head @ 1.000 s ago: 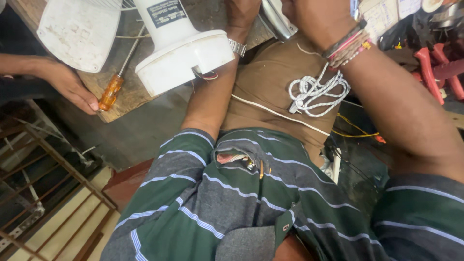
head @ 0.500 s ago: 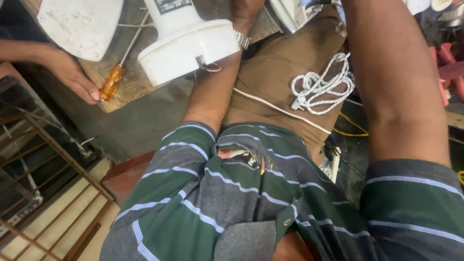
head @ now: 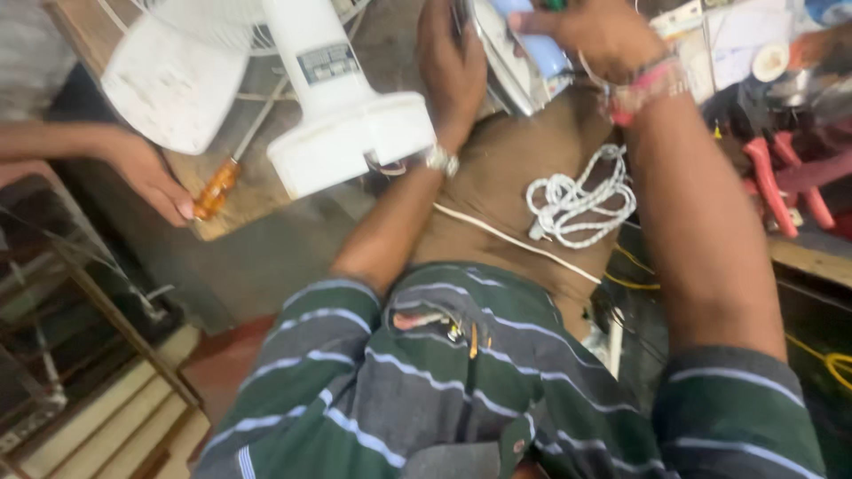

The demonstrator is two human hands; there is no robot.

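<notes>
Head view, only one I have. Left hand is wrapped around the near side of a clothes iron, fingers curled against its metal soleplate; right hand grips it from the far side, fingers pressed together over the pale blue-and-white body. The iron sits tilted on edge at the top of frame, above the lap, partly cut off. No containers that I can make out; the clutter at far right is too blurred to sort.

A coiled white cord lies on the brown trousers. A white pedestal fan base stands on the wooden bench, just left of my left wrist. Another person's hand touches an orange-handled screwdriver there.

Against half a second ago: both hands and the iron now show more fully; the view has tipped upward.
</notes>
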